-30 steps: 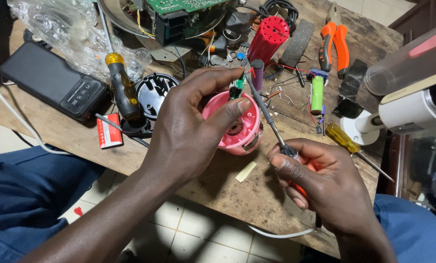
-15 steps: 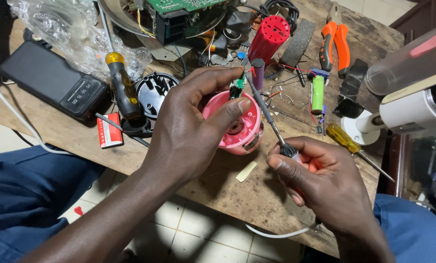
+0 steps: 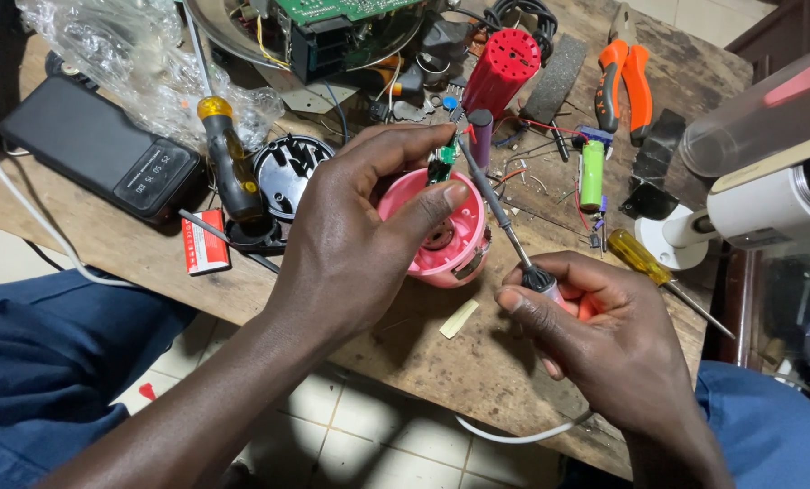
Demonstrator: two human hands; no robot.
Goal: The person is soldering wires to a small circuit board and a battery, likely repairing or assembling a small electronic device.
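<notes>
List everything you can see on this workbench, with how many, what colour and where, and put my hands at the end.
pink round housing: 1, pink, centre of the bench
screwdriver: 1, dark shaft with red handle, tip at the housing's small green board
yellow-handled screwdrivers: 2, one left of centre, one at right
black vented cap: 1, black, left of the housing
black box: 1, black, far left
red cylinder: 1, red, top centre
pliers: 1, orange handles, top right
green cell: 1, green, right of centre
circuit board: 1, green, top edge
plastic bag: 1, clear, top left
wooden bench: 1, brown
left hand: steadies the housing
right hand: grips the screwdriver handle
</notes>
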